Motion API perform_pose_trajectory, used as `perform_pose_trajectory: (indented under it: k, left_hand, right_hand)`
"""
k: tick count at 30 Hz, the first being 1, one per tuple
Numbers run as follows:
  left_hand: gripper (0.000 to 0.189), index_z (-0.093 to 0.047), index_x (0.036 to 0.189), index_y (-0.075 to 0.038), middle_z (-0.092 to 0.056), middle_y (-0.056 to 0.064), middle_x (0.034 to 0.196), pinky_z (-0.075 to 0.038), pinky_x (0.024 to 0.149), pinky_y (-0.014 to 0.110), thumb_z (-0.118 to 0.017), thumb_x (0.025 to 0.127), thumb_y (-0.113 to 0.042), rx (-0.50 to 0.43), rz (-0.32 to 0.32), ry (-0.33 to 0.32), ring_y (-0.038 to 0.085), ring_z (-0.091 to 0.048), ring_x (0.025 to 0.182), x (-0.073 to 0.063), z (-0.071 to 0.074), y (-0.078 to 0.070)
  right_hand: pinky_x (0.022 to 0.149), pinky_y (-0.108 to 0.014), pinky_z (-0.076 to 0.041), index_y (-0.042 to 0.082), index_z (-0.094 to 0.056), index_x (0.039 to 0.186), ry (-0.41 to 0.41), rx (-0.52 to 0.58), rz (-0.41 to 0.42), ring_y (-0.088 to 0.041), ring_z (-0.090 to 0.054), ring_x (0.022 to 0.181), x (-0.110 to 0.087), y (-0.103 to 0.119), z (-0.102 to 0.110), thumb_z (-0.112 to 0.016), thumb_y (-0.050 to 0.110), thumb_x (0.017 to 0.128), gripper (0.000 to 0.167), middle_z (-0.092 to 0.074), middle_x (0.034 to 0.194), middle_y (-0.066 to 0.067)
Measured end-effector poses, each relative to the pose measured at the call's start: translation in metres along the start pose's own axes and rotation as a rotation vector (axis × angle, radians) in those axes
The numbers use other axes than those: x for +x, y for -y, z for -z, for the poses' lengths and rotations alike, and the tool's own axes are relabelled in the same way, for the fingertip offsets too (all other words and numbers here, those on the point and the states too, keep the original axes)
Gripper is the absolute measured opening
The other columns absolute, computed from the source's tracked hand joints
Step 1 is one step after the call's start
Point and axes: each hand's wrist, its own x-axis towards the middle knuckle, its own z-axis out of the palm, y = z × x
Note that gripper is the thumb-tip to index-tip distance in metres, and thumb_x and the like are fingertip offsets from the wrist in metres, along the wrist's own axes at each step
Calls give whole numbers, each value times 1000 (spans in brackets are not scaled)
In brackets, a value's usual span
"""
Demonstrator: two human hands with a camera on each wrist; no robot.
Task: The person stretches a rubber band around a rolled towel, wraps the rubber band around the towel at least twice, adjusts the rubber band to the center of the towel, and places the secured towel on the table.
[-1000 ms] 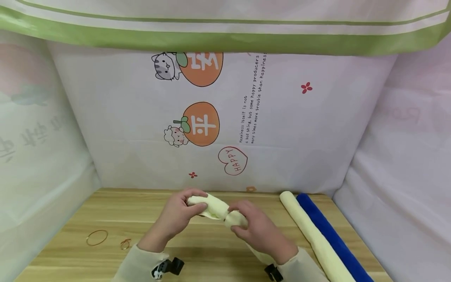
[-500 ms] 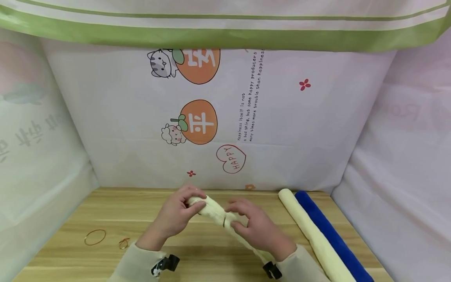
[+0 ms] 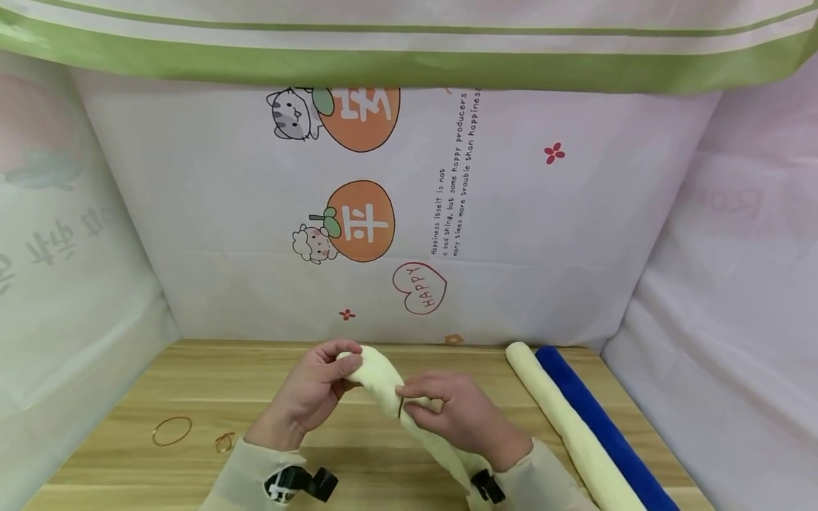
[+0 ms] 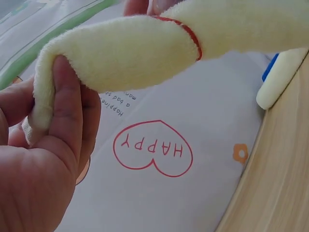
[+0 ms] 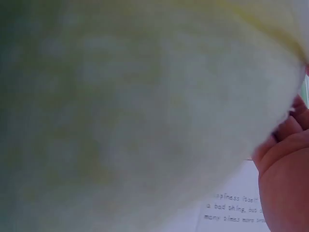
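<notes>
Banded yellow roll point(image 3: 379, 380) partly hidden behind right hand point(image 3: 456, 413)

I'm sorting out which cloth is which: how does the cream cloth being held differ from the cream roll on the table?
The held cloth bends, while the cream roll looks nearly straight. A red band crosses the held cloth; none shows on the cream roll. The held cloth's banded part is raised, whereas the cream roll lies on the table. Both are pale cream.
</notes>
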Motion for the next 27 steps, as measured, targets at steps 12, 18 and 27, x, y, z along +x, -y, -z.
perform_pose_trajectory:
  k: [12,18,27]
  left_hand:
    - [22,-71,89,-13,-61,8,99,-56,74,29,-58,99,2,-14,27,-27,18,-63,85,4,-1,5]
    - [24,-70,87,-14,-58,10,104,-56,76,30,-57,99,2,29,32,-35,21,-61,90,3,6,1]
    - [26,-70,85,-11,-54,15,110,-57,80,32,-56,98,5,23,39,-162,22,-62,94,2,26,-11]
  right_hand:
    - [75,-17,-49,19,-65,94,253,-149,-29,0,-56,83,13,6,13,-69,10,95,9,-58,92,13]
    - [72,-21,-47,19,-56,92,306,-141,-52,-4,-51,80,12,6,22,-64,11,97,12,-52,89,13]
    - [70,-21,-45,20,-54,91,318,-114,-80,-4,-49,77,7,0,29,-62,10,98,14,-50,85,14]
